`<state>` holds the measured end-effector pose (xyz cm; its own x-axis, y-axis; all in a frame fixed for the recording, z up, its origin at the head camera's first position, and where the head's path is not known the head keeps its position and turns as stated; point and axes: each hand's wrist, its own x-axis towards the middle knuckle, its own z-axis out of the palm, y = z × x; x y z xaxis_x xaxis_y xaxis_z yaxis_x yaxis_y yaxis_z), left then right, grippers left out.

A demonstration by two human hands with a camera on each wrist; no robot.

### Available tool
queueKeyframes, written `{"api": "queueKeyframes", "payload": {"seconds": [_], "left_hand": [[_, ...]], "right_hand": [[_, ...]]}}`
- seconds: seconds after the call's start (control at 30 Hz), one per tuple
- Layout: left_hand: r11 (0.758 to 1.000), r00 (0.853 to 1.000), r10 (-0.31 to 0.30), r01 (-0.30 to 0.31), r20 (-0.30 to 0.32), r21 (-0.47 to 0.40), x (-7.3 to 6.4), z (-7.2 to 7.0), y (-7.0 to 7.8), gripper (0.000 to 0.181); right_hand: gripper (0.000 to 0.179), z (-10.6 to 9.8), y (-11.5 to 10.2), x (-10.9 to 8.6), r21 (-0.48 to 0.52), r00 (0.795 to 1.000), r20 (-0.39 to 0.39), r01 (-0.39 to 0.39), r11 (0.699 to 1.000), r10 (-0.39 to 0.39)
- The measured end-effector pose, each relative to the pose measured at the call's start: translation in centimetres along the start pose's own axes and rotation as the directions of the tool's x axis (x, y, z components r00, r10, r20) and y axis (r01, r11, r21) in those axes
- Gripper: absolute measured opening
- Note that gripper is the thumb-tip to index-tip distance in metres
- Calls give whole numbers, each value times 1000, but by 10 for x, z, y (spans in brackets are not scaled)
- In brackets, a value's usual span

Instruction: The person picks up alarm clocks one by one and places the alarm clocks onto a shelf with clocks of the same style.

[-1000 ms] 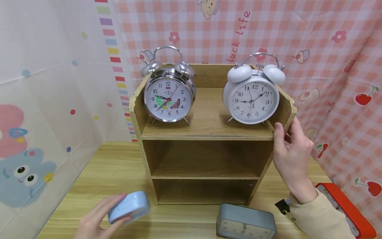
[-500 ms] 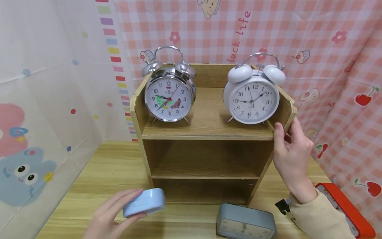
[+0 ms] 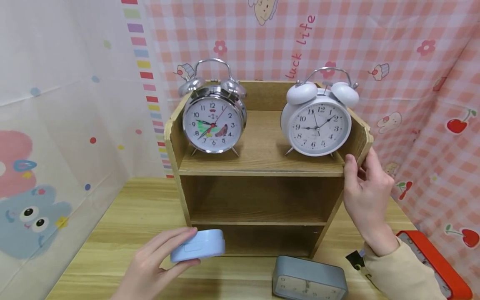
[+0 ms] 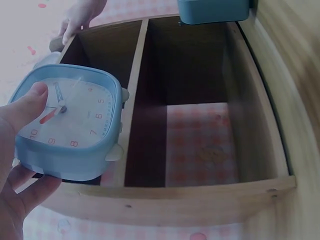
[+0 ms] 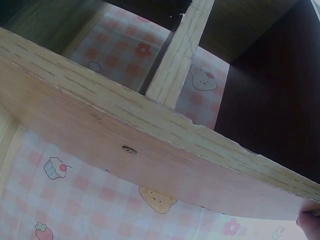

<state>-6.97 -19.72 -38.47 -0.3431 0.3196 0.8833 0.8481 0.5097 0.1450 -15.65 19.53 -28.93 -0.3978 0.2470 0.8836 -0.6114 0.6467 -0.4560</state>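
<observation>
My left hand (image 3: pixel 153 260) pinches a light blue alarm clock (image 3: pixel 198 246) between thumb and fingers, in front of the lower left of a wooden shelf (image 3: pixel 262 171). In the left wrist view, the thumb lies across the face of this clock (image 4: pixel 75 120), and fingers support its side. My right hand (image 3: pixel 369 196) grips the shelf's right side panel near the top board, thumb in front. Only a bit of a finger (image 5: pixel 310 220) shows at the panel's edge in the right wrist view. Two compartments lie open under the top board.
On the top board stand a silver twin-bell clock (image 3: pixel 212 125) at left and a white twin-bell clock (image 3: pixel 318 127) at right. A grey-blue rectangular clock (image 3: pixel 311 275) sits before the shelf. Beside the right sleeve is a red clock (image 3: pixel 438 262). Patterned curtains (image 3: pixel 258 41) surround the table.
My left hand has carried the light blue clock rightward and slightly up, toward the shelf's lower compartments. The right hand keeps its grip on the side panel.
</observation>
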Motion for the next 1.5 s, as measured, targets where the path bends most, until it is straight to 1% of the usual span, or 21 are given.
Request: {"api": "queueKeyframes", "payload": {"seconds": [0.17, 0.3, 0.37, 0.53, 0.73, 0.77, 0.9, 1.0, 1.03, 1.17, 1.2, 1.33, 1.5], "left_hand": [[1000, 1000, -6, 7, 28, -24, 12, 3, 3, 50], [999, 1000, 3, -2, 26, -33, 23, 6, 4, 49], [1000, 1000, -3, 4, 29, -30, 28, 8, 5, 49], [999, 997, -50, 51, 55, -17, 37, 10, 6, 49], [993, 987, -119, 118, 105, 16, 46, 13, 4, 52], [992, 986, -123, 121, 110, 24, 48, 13, 3, 52], [994, 991, -96, 91, 91, 53, 56, 17, -2, 50], [994, 992, -87, 80, 92, 73, 60, 20, -4, 46], [993, 991, -93, 86, 98, 76, 61, 20, -5, 49], [990, 987, -109, 97, 119, 98, 63, 23, -7, 69], [989, 986, -113, 101, 123, 105, 64, 23, -8, 71], [985, 983, -123, 104, 140, 136, 66, 25, -11, 68], [985, 980, -133, 114, 148, 133, 68, 27, -13, 66]], "right_hand": [[23, 0, 0, 0, -2, 1000, 0, 2, 1000, -2], [23, 0, 1, 0, 0, 1000, -1, 3, 1000, -3], [23, 0, 1, 1, -2, 1000, 1, 4, 1000, -4], [23, 0, 1, 0, -5, 1000, 3, 3, 1000, -3], [24, -1, 1, -1, -3, 1000, 8, 0, 1000, 0], [24, -1, 1, -1, -3, 1000, 7, 1, 1000, -1], [24, -1, 0, 0, -2, 1000, 0, 0, 1000, 0], [24, -1, 0, 0, -1, 1000, -2, 0, 1000, 0], [24, -1, 0, 0, -2, 1000, -1, 0, 1000, 0], [24, -1, 0, 0, -2, 1000, 4, 1, 1000, -1], [24, -1, 0, 0, -2, 1000, 6, 1, 1000, -1], [24, -1, 0, 0, 2, 1000, 6, 5, 1000, -5], [23, 0, 0, -1, 7, 1000, 1, 8, 1000, -8]]}}
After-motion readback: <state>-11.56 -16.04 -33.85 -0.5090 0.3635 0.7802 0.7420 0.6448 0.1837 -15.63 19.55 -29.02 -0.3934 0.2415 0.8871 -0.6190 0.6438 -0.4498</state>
